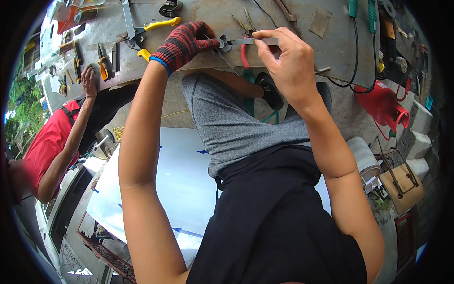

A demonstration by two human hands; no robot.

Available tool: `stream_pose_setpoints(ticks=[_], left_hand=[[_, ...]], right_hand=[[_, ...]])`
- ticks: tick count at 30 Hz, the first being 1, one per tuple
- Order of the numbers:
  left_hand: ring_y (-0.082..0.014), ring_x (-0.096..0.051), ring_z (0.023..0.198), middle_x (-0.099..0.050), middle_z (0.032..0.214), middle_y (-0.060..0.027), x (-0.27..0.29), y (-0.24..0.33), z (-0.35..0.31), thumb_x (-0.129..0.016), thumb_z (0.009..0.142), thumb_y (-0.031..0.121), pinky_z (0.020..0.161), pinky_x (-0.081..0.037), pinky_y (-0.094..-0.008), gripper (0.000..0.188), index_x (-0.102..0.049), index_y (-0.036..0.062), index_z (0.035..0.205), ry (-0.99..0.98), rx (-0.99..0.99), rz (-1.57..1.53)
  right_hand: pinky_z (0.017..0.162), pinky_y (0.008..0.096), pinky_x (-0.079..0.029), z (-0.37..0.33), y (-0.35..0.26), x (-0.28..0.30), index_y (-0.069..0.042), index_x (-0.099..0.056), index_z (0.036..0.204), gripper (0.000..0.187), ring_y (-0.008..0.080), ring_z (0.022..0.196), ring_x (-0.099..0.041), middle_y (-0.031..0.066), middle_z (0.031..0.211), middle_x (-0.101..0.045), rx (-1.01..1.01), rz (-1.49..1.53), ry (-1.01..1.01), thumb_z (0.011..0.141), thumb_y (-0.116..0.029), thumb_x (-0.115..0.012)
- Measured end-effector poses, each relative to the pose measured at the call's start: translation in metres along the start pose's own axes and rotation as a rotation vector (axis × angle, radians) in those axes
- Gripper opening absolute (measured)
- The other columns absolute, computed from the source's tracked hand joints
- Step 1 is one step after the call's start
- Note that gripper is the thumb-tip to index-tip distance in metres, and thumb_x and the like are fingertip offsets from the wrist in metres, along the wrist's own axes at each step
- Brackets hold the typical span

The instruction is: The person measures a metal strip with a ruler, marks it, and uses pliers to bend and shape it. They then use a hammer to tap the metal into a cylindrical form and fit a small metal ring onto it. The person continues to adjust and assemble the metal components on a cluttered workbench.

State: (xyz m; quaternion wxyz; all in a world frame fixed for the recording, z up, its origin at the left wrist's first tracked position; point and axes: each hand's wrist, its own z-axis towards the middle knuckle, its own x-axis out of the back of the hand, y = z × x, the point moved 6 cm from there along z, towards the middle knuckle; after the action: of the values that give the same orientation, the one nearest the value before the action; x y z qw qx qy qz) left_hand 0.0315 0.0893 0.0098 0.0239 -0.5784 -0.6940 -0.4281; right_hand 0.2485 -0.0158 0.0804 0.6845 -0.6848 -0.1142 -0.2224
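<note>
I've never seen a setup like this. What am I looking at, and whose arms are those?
There is no machine arm here: these are a person's own arms, seen by a wide camera on their head looking down, so edges bend. The left hand, in a red-and-black glove, is at a small metal piece. The bare right hand pinches a flat metal strip. On the worktable lie a yellow-handled cutter, red-handled pliers and orange-handled pliers. At left, someone else in a red shirt has a hand by the edge.
</note>
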Motion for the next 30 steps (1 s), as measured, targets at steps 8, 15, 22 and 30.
stream_pose_setpoints(ticks=[8, 15, 22, 30], left_hand=[[-0.0183, -0.068, 0.098, -0.076, 0.101, -0.0100, 0.0002, -0.0020, -0.0001, -0.080, 0.091, 0.028, 0.093, -0.052, -0.0337, 0.034, -0.071, 0.0031, 0.112, 0.004, 0.012, 0.040], [-0.0181, -0.068, 0.098, -0.076, 0.100, -0.0099, -0.0010, -0.0057, 0.0035, -0.081, 0.090, 0.031, 0.093, -0.052, -0.0338, 0.036, -0.072, 0.0038, 0.112, 0.007, -0.012, 0.009], [-0.0175, -0.069, 0.097, -0.077, 0.100, -0.0091, -0.0002, -0.0042, 0.0011, -0.081, 0.090, 0.029, 0.093, -0.052, -0.0331, 0.033, -0.072, 0.0036, 0.110, 0.019, -0.007, 0.029], [-0.0170, -0.069, 0.097, -0.077, 0.099, -0.0092, -0.0023, -0.0077, 0.0044, -0.080, 0.091, 0.025, 0.093, -0.053, -0.0327, 0.031, -0.071, 0.0025, 0.110, 0.014, -0.029, -0.002]], right_hand=[[0.059, 0.0326, -0.054, 0.0027, -0.0048, 0.0040, -0.001, -0.076, 0.099, 0.011, 0.0212, 0.062, -0.068, 0.0115, 0.087, -0.070, -0.013, -0.002, -0.004, 0.091, -0.008, -0.074], [0.060, 0.0326, -0.054, 0.0041, -0.0042, 0.0001, -0.001, -0.076, 0.099, 0.011, 0.0211, 0.063, -0.070, 0.0113, 0.088, -0.070, 0.006, -0.008, 0.012, 0.091, -0.008, -0.074], [0.060, 0.0323, -0.054, 0.0063, -0.0026, 0.0019, -0.001, -0.076, 0.099, 0.011, 0.0203, 0.062, -0.068, 0.0110, 0.086, -0.069, 0.009, -0.013, 0.018, 0.090, -0.007, -0.074], [0.058, 0.0284, -0.047, 0.0045, 0.0004, 0.0036, -0.003, -0.076, 0.102, 0.012, 0.0139, 0.061, -0.058, 0.0067, 0.087, -0.069, -0.011, -0.008, 0.028, 0.091, -0.008, -0.073]])
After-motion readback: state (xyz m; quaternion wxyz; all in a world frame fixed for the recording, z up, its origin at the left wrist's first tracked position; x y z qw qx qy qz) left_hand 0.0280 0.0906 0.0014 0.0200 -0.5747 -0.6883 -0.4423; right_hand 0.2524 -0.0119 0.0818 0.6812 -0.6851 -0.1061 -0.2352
